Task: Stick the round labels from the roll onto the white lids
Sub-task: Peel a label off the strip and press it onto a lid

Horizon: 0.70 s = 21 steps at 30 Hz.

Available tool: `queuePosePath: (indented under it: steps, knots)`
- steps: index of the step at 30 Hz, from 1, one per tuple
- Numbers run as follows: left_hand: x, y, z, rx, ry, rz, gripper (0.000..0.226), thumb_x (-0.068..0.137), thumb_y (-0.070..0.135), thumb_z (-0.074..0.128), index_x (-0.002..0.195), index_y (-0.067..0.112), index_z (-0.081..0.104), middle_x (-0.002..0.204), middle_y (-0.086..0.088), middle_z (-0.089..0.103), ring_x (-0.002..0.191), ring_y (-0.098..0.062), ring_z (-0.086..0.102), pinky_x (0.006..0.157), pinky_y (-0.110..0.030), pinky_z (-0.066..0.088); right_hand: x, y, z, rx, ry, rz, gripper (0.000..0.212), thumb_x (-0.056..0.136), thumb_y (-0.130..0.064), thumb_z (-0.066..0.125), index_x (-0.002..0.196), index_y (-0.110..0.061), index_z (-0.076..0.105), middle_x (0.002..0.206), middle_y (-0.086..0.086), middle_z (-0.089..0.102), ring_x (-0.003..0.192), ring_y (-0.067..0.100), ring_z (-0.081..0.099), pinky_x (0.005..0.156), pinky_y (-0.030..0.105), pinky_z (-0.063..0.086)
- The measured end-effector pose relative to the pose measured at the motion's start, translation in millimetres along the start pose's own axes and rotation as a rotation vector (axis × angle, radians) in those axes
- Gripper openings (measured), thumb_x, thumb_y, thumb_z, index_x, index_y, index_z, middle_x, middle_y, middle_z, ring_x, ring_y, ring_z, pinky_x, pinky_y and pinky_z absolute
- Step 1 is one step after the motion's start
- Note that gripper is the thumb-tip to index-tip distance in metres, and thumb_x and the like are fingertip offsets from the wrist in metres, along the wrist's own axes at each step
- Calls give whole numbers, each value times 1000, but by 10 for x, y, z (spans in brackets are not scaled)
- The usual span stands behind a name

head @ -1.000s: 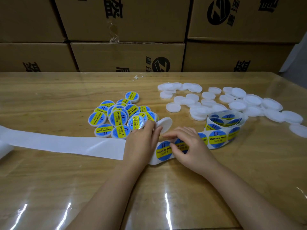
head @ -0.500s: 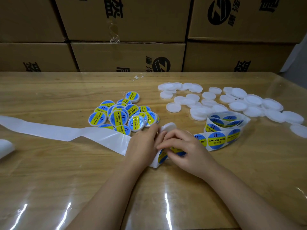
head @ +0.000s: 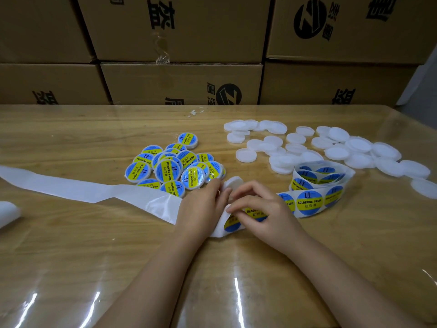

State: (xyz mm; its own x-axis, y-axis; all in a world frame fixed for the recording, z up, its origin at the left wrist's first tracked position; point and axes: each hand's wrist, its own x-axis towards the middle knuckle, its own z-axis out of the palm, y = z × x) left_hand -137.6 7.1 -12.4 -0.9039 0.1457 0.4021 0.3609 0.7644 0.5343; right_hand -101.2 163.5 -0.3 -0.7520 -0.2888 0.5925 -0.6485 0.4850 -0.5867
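At worktop (head: 354,245) centre, the left hand (head: 203,204) grips one plain white round plastic lid (head: 233,184), held tilted, its rim showing above the fingers (head: 212,191). The right hand (head: 264,216) lies at three o'clock of it, thumb and forefinger pinching the edge of a round blue-and-yellow paper label (head: 231,223) where the white backing strip (head: 71,188) bends (how far the label has lifted cannot be told). The coiled label roll (head: 316,185) sits at three o'clock of the hands. Loose unlabelled white lids (head: 335,147) are spread at one to two o'clock. Finished labelled lids (head: 170,166) are heaped at eleven o'clock, against the strip. Brown cardboard cartons (head: 177,84) stand at twelve.

Risks, as judged:
- The label may fold onto itself or crease if it is peeled at a sharp angle.
- Adhesive may catch on the fingertips.
- The label may go on off-centre, because the lid is tilted and unsupported.
- The trailing strip may drag finished lids if it is pulled.
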Motion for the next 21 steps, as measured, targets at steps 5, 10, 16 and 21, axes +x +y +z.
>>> queuePosePath:
  steps: [5, 10, 16, 21]
  knots:
    - [28, -55, 43, 8, 66, -95, 23, 95, 37, 49, 82, 19, 44, 62, 1, 52, 67, -31, 56, 54, -36, 34, 24, 16, -23, 103, 112, 107, 20, 81, -2, 70, 85, -21, 74, 99, 0, 59, 95, 9, 59, 83, 27, 49]
    - [40, -109, 51, -17, 143, -192, 26, 95, 35, 49, 76, 21, 40, 54, 7, 41, 59, -24, 44, 51, -33, 26, 51, 30, -64, 165, 206, 172, 26, 80, 4, 69, 85, -22, 71, 97, 2, 61, 95, 3, 59, 83, 12, 43]
    - [50, -71, 27, -71, 233, -219, 27, 93, 27, 53, 70, 23, 39, 54, 7, 42, 54, -13, 40, 48, -29, 25, 71, 43, -111, 319, 296, 278, 29, 85, 5, 62, 83, -23, 70, 87, -5, 64, 86, 12, 61, 74, 27, 48]
    - [45, 5, -58, -290, 384, -98, 5, 91, 11, 60, 86, 11, 59, 86, 6, 44, 69, -3, 47, 64, -17, 38, 85, 14, -137, 424, 424, 374, 25, 87, -2, 63, 84, -26, 68, 78, -15, 70, 77, 0, 64, 69, 13, 48]
